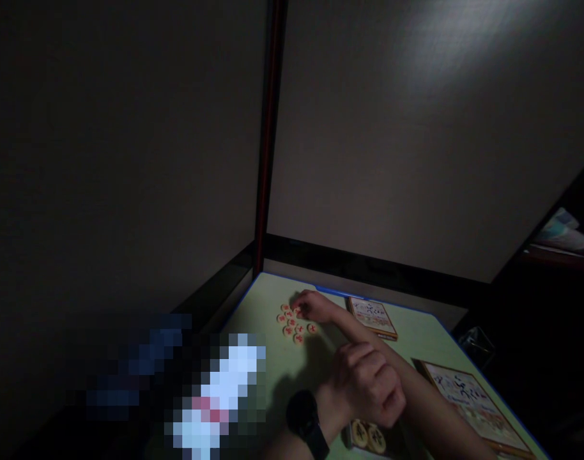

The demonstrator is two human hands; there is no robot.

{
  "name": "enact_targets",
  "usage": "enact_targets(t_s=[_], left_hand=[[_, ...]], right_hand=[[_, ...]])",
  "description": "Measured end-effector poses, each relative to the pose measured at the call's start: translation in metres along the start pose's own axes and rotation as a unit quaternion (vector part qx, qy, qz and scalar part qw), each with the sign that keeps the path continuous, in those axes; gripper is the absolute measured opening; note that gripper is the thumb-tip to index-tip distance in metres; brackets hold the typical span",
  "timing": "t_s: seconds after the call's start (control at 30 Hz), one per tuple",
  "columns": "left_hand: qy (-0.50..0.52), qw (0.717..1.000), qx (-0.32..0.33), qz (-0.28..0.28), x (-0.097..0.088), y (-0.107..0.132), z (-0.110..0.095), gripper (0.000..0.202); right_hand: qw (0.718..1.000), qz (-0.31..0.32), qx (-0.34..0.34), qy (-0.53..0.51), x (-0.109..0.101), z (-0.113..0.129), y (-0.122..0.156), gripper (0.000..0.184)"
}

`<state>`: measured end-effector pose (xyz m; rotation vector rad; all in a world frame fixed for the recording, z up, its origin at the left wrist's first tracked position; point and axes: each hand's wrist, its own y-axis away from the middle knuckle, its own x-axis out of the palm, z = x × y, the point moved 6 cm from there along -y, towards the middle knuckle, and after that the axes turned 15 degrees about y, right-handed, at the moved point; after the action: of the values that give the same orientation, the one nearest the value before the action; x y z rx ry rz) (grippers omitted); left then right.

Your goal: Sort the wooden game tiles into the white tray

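Observation:
My right hand [315,306] reaches across to the far left part of a pale green table [416,338]. Its fingers are bent down and pinched on one of several round wooden discs with red characters [294,324], which lie in a loose cluster. My left hand [366,383], with a black watch [307,421] on its wrist, hovers nearer to me beside the right forearm. Its fingers are curled closed, and whatever is inside them is hidden. Just below it lie two discs with dark characters [368,437].
Two flat printed boxes with orange borders lie on the table, one at the back [372,317] and one at the right [474,402]. Dim walls meet at a dark red corner post [268,147]. A blurred-out patch [215,396] covers the lower left.

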<state>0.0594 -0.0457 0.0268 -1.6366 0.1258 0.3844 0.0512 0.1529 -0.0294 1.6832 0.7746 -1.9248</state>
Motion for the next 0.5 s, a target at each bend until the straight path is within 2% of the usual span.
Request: enact_targets(t_s=[0.23,0.5], left_hand=[[-0.009,1.000,-0.010,0.023,0.003,0.001,0.002,0.015],[0.002,1.000,-0.002,-0.031,-0.005,-0.002,0.000,0.017]], right_hand=[[1.000,0.021,0.004,0.006,0.000,-0.001,0.007,0.020],[0.999,0.032,0.010,0.023,-0.001,-0.006,0.012,0.022]])
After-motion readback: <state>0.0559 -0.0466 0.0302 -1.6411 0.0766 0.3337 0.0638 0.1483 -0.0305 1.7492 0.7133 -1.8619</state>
